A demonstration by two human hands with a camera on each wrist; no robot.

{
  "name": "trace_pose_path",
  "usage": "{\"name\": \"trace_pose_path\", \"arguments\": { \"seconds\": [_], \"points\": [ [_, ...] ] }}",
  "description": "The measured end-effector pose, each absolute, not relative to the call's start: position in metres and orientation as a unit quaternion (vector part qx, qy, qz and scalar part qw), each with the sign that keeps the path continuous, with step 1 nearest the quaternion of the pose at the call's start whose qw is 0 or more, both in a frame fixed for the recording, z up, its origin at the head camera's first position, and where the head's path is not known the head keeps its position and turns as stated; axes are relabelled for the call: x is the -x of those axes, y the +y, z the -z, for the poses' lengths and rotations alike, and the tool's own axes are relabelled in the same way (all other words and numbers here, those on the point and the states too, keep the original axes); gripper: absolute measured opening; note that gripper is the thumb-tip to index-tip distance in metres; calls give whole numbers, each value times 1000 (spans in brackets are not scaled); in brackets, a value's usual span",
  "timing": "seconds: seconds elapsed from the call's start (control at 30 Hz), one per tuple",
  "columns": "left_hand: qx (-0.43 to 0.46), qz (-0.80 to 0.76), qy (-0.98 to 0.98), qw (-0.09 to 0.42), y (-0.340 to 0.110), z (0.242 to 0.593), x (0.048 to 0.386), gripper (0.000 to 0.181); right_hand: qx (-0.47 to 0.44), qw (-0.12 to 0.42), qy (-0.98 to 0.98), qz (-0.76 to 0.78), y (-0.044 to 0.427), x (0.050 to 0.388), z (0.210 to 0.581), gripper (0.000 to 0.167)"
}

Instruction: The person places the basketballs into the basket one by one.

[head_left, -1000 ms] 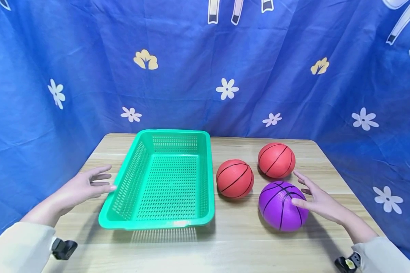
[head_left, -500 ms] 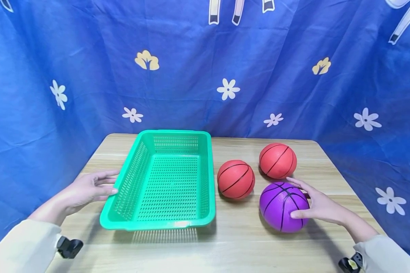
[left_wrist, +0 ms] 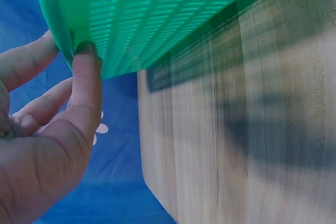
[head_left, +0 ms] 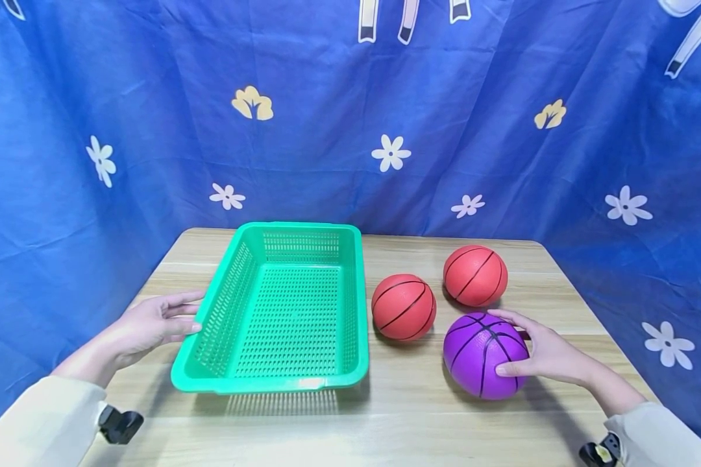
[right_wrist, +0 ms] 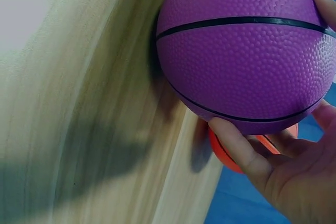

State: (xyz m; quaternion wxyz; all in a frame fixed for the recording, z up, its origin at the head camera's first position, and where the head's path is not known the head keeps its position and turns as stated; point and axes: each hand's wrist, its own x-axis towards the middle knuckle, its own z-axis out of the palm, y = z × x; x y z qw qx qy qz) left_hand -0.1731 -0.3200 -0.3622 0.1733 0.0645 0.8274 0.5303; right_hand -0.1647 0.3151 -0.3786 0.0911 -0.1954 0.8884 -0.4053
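Holds the left rim of the green basket (head_left: 269, 385) with the left hand (head_left: 143, 327), thumb over the edge, fingertips tucked beneath, clamped on the plastic between. Extends that forearm from the near left, palm turned toward the basket.

Grips the purple ball (head_left: 473, 353) with the right hand (head_left: 555, 357), thumb on the near right side, fingers spread around the far right side, clamped on the curve. Slants that forearm in from the near right corner. Ends in a pale sleeve (head_left: 47, 418) and a black device (head_left: 120, 425) at the left wrist, similarly at the right.

Rests the purple ball near right on a pale wooden table (head_left: 397, 421), rounded at the far corners, streaked with left-to-right grain and hand shadows. Sets 1 red ball (head_left: 404, 307) just right of the basket, and 1 farther red ball (head_left: 475, 275) beyond the purple.

Closes off left, right and far sides with a blue curtain (head_left: 304, 168), creased, printed with white flowers (head_left: 391, 154), yellow plants (head_left: 253, 103) and hoofed white legs (head_left: 367, 19).
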Motion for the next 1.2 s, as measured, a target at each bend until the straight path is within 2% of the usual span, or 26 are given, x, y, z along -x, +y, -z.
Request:
{"name": "trace_pose_path", "arguments": {
  "seconds": [0.3, 0.87, 1.2],
  "points": [
    [-63, -535, 824, 176, -321, 362, 174, 81, 196, 62, 887, 413, 317, 164, 376, 84],
    [-71, -541, 820, 173, -322, 365, 174, 78, 217, -34, 874, 434, 313, 179, 339, 86],
    [-71, -539, 822, 170, -321, 364, 173, 78, 229, -32, 828, 511, 289, 195, 333, 85]
  ]
}}
